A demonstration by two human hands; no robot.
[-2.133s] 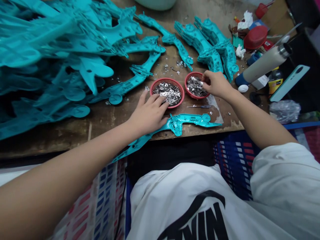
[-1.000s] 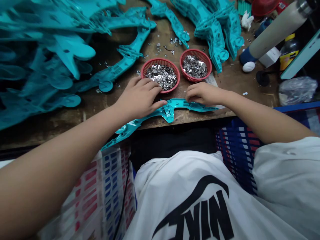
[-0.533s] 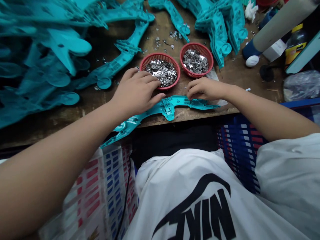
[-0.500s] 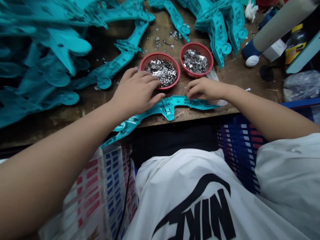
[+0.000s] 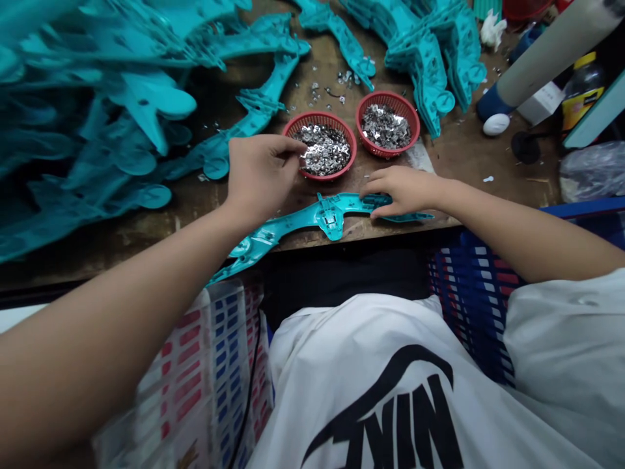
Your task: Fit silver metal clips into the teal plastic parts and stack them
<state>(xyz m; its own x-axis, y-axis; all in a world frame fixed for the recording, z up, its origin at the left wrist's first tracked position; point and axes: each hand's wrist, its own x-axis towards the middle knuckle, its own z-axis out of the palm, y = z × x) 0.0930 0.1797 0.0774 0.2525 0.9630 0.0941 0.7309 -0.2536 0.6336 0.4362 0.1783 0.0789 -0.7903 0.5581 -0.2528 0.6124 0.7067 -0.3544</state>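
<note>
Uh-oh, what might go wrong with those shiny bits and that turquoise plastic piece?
The left hand is right over the red basket, so a bump might tip it and spill the metal pieces onto the wooden table. The turquoise plastic part sticks out past the table edge near the right hand, so it might slip off.

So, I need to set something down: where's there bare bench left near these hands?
The widest bare wooden bench lies right of the right hand, bordered by stacked teal plastic parts, a white egg-shaped object and the front edge. A narrow strip runs along the front edge, left of the long teal part. It's crowded at the teal pile and around the red baskets.
</note>
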